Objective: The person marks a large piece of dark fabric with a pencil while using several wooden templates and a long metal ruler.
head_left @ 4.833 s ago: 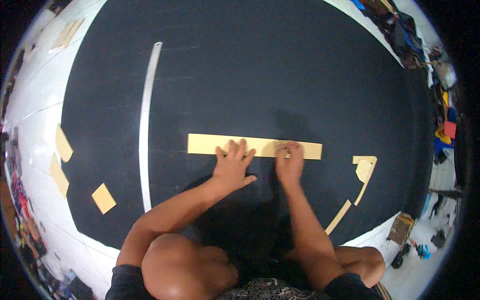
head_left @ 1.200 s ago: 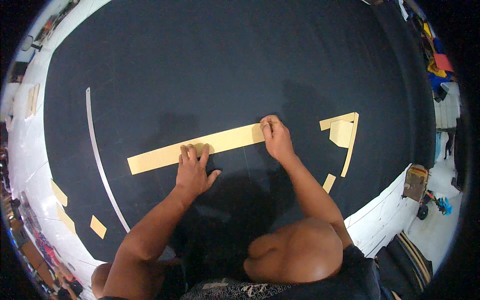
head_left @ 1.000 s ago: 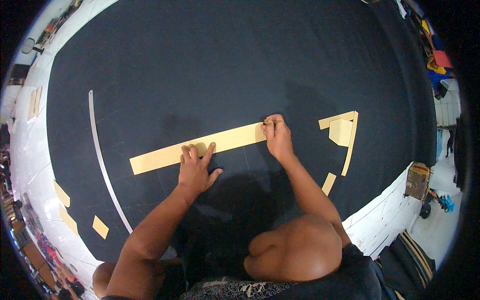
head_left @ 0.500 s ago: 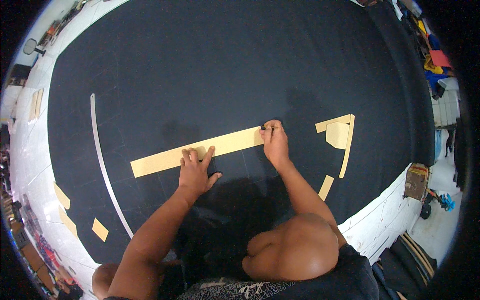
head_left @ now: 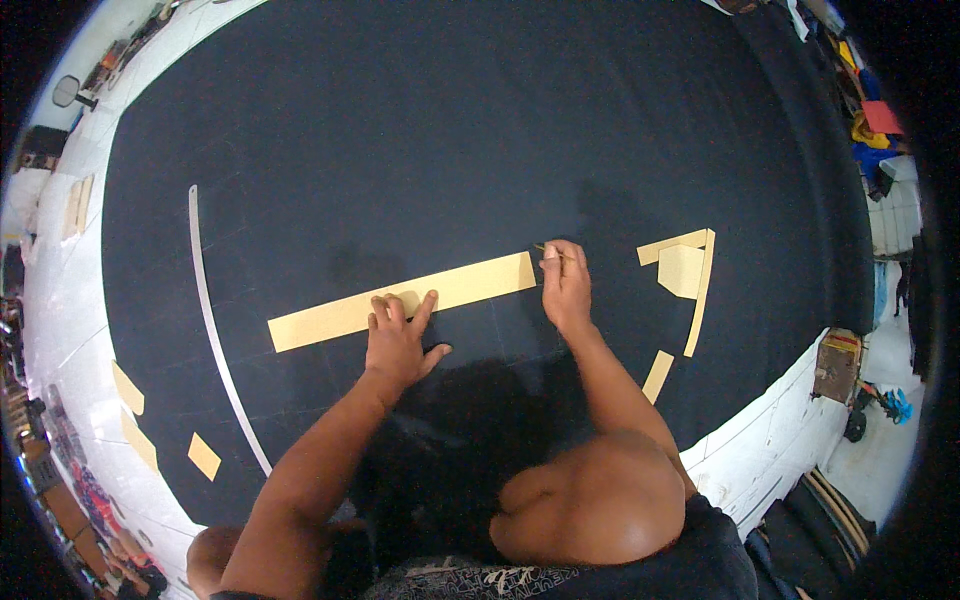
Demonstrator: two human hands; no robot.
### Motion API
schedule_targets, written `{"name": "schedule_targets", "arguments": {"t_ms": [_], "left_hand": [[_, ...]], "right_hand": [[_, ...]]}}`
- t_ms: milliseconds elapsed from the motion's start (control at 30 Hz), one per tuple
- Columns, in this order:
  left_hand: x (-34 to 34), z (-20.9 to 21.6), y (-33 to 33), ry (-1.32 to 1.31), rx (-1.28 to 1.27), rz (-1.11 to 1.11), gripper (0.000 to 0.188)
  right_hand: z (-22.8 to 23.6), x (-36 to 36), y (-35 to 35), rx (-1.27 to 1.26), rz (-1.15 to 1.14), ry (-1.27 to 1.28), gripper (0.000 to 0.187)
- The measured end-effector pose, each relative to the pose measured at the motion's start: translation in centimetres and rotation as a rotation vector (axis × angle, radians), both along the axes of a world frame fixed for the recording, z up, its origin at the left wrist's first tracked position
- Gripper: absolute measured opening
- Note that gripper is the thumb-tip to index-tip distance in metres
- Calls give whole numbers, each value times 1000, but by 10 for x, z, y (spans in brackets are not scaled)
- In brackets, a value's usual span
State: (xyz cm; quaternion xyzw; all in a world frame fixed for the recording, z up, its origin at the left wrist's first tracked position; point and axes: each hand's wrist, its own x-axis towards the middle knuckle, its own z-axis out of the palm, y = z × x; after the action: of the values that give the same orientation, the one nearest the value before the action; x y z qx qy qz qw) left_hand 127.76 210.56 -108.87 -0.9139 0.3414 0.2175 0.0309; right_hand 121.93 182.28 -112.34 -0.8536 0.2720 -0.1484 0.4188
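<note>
A long pale-yellow card strip (head_left: pixel 482 281) lies slantwise across a large dark cloth (head_left: pixel 430 130), its right end higher. My left hand (head_left: pixel 400 340) rests with spread fingers, the fingertips pressing on the middle of the strip and the thumb out over the cloth. Just past the strip's right end, my right hand (head_left: pixel 566 285) is closed on a thin pencil-like stick (head_left: pixel 541 248). The stick's tip is close to the strip's upper right corner; whether it touches the cloth is too small to tell. Faint pale lines show on the cloth around the strip.
A long metal ruler (head_left: pixel 207 310) lies at the left, near a yellow diamond-shaped piece (head_left: pixel 204 457). To the right are more yellow pieces, including a many-sided one (head_left: pixel 680 272) and a narrow strip (head_left: pixel 656 377). White floor tiles (head_left: pixel 740 430) border the cloth; a box (head_left: pixel 837 365) stands there.
My right hand has shifted slightly right, off the strip's right end, baring its corner. My left hand keeps its place on the strip. The whole view has shifted a little.
</note>
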Motion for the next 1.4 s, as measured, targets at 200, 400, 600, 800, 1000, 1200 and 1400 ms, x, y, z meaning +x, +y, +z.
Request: {"name": "schedule_targets", "arguments": {"t_ms": [200,400,600,800,1000,1200,1400], "left_hand": [[-4,0,-5,-29,1,18,94],[-3,5,-8,31,49,57,93],[-2,7,-10,-5,37,20,93],[-4,6,-4,-19,15,21,95],[-1,10,-7,11,52,15,96],[1,10,-9,43,80,18,97],[-2,9,-14,25,74,7,98]], "right_hand": [[-2,-24,-10,73,-14,46,34],[0,-19,-4,142,40,-41,30],[-15,-11,-5,-36,35,15,30],[-6,-10,3,17,44,35,27],[-3,-11,4,-82,101,38,25],[7,-18,3,-255,237,208,25],[6,-54,-1,-321,233,10,20]]}}
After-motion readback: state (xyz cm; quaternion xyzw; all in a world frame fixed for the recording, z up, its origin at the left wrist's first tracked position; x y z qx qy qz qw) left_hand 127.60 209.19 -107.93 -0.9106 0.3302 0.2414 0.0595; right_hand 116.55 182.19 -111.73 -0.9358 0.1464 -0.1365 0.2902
